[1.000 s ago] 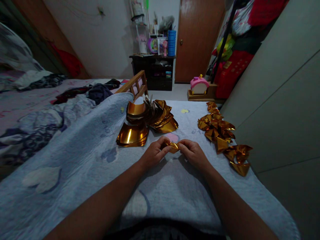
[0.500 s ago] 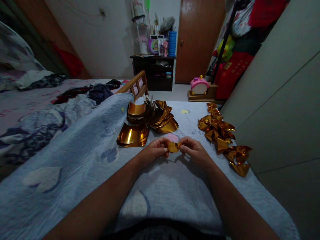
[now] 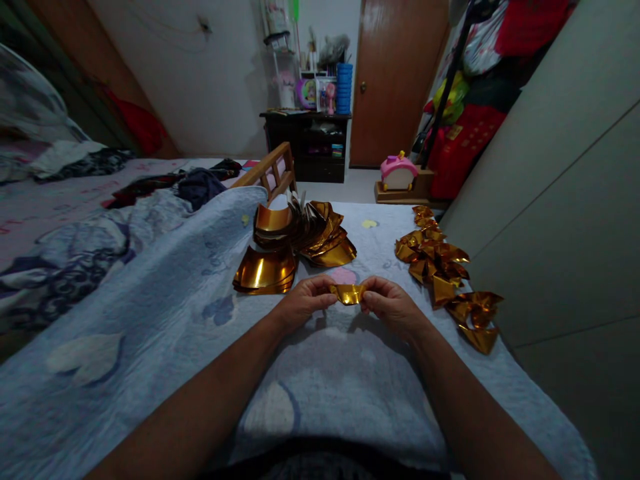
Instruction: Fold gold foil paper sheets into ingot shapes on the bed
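Between my hands is a small folded piece of gold foil paper point(image 3: 349, 294), held above the blue blanket. My left hand point(image 3: 309, 299) pinches its left end, and my right hand point(image 3: 388, 301) grips the right end; both are closed on it. Beyond my left hand lie stacks of curved gold sheets point(image 3: 265, 268), fanned out and overlapping. To the right of my right hand, a row of folded gold pieces point(image 3: 440, 260) runs along the blanket's right side.
The blue blanket point(image 3: 200, 373) with heart patterns covers the surface. A wooden rail point(image 3: 265, 167) stands behind the stacks. Rumpled clothes point(image 3: 200, 187) lie on the left, and a pale cabinet point(image 3: 560, 200) borders the right side. A pink toy point(image 3: 399, 171) is beyond the far edge.
The foil piece has turned slightly and shows a wider, pointed shape. The fingers of my left hand have shifted to its left tip; the stacks and the row have stayed in place.
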Tool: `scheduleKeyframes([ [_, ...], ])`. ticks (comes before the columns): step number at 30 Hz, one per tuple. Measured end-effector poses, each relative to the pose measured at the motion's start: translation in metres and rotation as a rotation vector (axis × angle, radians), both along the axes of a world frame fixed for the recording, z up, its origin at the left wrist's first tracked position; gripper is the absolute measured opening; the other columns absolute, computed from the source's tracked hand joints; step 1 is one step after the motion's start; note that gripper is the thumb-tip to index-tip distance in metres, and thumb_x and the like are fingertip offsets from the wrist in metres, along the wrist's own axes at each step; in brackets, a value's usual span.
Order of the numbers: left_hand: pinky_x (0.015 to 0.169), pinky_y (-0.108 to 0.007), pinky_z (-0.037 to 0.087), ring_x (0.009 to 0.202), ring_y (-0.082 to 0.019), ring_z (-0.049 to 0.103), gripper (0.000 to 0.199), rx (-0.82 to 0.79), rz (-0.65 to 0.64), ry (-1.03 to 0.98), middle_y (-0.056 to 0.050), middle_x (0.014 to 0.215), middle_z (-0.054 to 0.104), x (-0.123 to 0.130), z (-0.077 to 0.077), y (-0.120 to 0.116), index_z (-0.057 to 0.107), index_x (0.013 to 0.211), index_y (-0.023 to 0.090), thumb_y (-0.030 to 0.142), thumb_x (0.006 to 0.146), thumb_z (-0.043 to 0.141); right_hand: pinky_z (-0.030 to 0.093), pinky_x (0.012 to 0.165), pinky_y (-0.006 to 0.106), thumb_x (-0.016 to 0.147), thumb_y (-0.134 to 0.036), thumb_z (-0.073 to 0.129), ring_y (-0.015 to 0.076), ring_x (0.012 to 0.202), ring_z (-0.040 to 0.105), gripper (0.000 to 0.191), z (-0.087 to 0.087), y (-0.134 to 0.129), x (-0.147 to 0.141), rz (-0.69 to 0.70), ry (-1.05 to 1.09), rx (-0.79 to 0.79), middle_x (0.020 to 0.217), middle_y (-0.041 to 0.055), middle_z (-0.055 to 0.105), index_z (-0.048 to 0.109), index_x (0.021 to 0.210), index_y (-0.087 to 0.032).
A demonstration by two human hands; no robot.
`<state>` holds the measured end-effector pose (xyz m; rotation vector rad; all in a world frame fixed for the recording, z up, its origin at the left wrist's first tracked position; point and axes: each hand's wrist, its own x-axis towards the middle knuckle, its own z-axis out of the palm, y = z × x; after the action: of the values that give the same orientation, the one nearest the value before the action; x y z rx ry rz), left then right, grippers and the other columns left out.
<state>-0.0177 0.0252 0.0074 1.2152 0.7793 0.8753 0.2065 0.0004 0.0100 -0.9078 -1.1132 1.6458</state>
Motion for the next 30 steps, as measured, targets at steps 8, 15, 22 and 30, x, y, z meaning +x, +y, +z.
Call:
scheduleKeyframes([
  [8,0.073,-0.026,0.046,0.076,-0.015,0.061,0.031,-0.022,0.012,-0.002,-0.004,0.082,0.071,0.0009,-0.0018,0.0003,0.074,0.082,0.016,0.035,0.065,0.090,0.039,0.059,0.026,0.069,-0.039,0.087,0.0107,0.060,0.052,0.029,-0.0028,-0.0002,-0.0001,0.022,0.009,-0.021,0.069,-0.0023,0.063,0.068,0.079,-0.020],
  [15,0.061,-0.023,0.041,0.064,-0.012,0.055,0.032,-0.048,-0.014,0.007,-0.004,0.074,0.068,0.0018,-0.0006,-0.0008,0.077,0.087,0.016,0.044,0.072,0.084,0.041,0.060,0.025,0.066,-0.040,0.089,0.0101,0.059,0.054,0.032,-0.0001,-0.0013,0.0007,0.001,0.073,-0.074,0.069,-0.0021,0.065,0.069,0.079,-0.019],
  [22,0.064,-0.023,0.042,0.064,-0.012,0.056,0.032,-0.039,-0.030,-0.015,-0.003,0.069,0.066,0.0002,-0.0013,0.0004,0.075,0.079,0.015,0.043,0.069,0.087,0.036,0.055,0.024,0.068,-0.041,0.088,0.0102,0.056,0.052,0.032,-0.0071,-0.0007,0.0018,0.057,0.071,-0.059,0.066,-0.0026,0.063,0.066,0.079,-0.020],
  [30,0.060,-0.021,0.044,0.059,-0.010,0.060,0.036,-0.172,-0.052,-0.201,-0.002,0.069,0.068,0.0019,-0.0075,0.0014,0.070,0.077,0.013,0.040,0.065,0.091,0.038,0.055,0.024,0.069,-0.039,0.087,0.0108,0.056,0.054,0.031,-0.0034,-0.0016,0.0031,0.095,0.116,-0.065,0.067,-0.0021,0.064,0.066,0.080,-0.020],
])
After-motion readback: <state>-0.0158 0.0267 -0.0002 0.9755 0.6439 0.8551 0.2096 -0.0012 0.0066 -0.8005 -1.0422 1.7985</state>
